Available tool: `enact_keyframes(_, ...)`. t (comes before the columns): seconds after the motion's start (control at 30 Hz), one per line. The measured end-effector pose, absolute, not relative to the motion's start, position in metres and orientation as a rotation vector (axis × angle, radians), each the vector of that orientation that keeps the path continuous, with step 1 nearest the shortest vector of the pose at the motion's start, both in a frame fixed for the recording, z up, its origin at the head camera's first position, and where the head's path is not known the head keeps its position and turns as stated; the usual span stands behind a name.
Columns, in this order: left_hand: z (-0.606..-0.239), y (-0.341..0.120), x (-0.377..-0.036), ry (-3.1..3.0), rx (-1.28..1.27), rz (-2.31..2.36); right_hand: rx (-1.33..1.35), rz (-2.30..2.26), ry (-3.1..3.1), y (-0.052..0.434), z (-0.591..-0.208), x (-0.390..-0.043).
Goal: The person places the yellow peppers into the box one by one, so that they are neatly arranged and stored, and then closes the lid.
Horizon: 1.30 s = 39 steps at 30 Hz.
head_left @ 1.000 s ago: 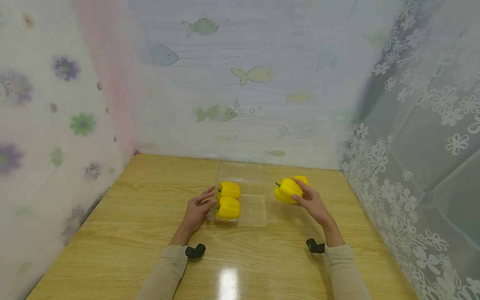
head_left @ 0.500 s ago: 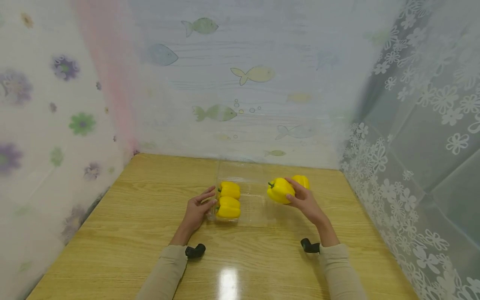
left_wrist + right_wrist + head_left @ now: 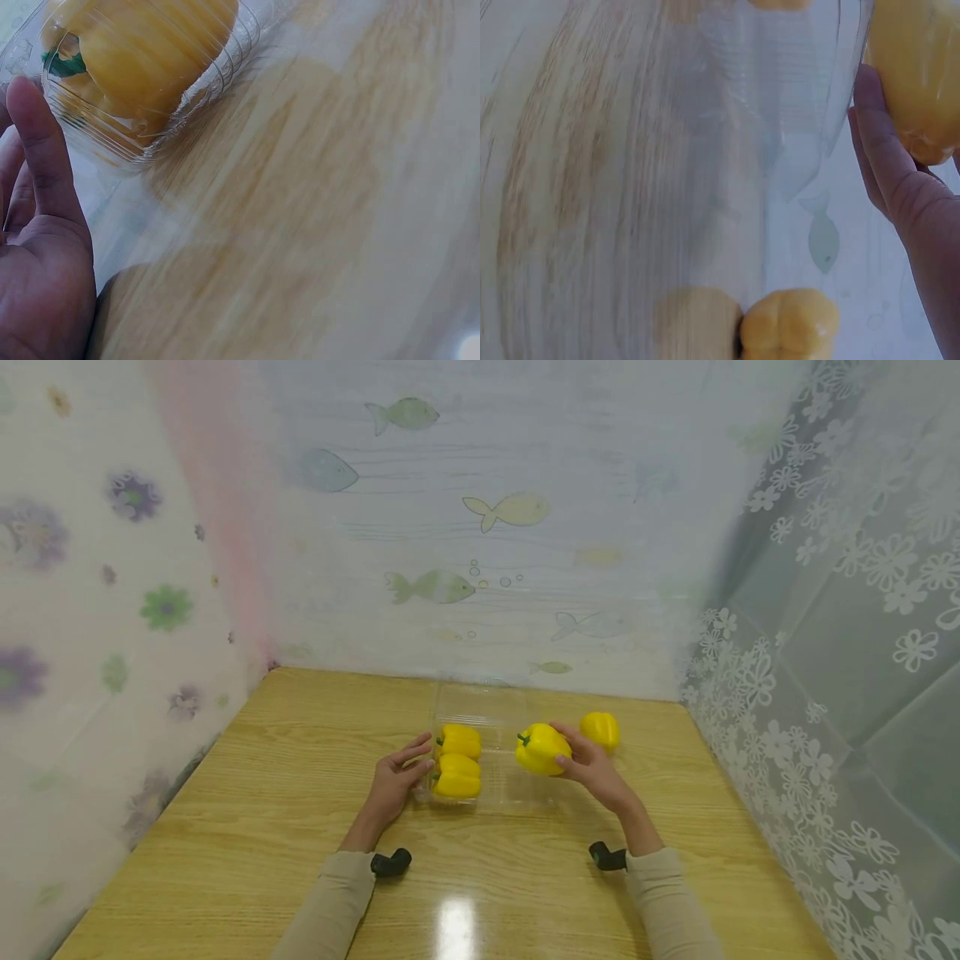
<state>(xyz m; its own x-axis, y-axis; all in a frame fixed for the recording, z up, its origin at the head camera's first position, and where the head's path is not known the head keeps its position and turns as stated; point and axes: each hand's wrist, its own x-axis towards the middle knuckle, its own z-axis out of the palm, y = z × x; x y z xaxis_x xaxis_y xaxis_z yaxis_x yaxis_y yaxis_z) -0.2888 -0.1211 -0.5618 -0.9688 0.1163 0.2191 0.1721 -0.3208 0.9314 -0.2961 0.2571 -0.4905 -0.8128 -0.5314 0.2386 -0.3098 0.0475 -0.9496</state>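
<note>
My right hand grips a yellow bell pepper, thumb on the near side and fingers behind it, its green stem pointing left. It is held over the right side of a clear plastic clamshell box, whose lid is folded back. Two more yellow bell peppers, a far one and a near one, lie side by side in the box's left half. My left hand rests at the box's left wall, fingers extended. In the left wrist view its thumb stands straight beside the clear wall, in front of a bell pepper.
Another yellow bell pepper lies on the wooden table, right of the box and behind my right hand. The open lid lies toward the back edge, near the fish-print curtain. A lace-patterned curtain borders the right side.
My right hand has carried its bell pepper leftward, from beside the box to over the box's right side. The bell pepper behind on the table now shows fully. My left hand has stayed put.
</note>
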Motion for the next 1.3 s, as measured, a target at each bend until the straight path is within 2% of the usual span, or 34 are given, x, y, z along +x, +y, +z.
enact_keyframes(0.83, -0.561, -0.122, -0.287, -1.840, -0.412, -2.466, -0.895, -1.754, 2.176, 0.216, -0.494, -0.304)
enact_keyframes(1.3, -0.564, -0.121, -0.289, -1.841, -0.410, -2.459, -0.755, -1.696, 2.273, 0.202, -0.493, -0.307)
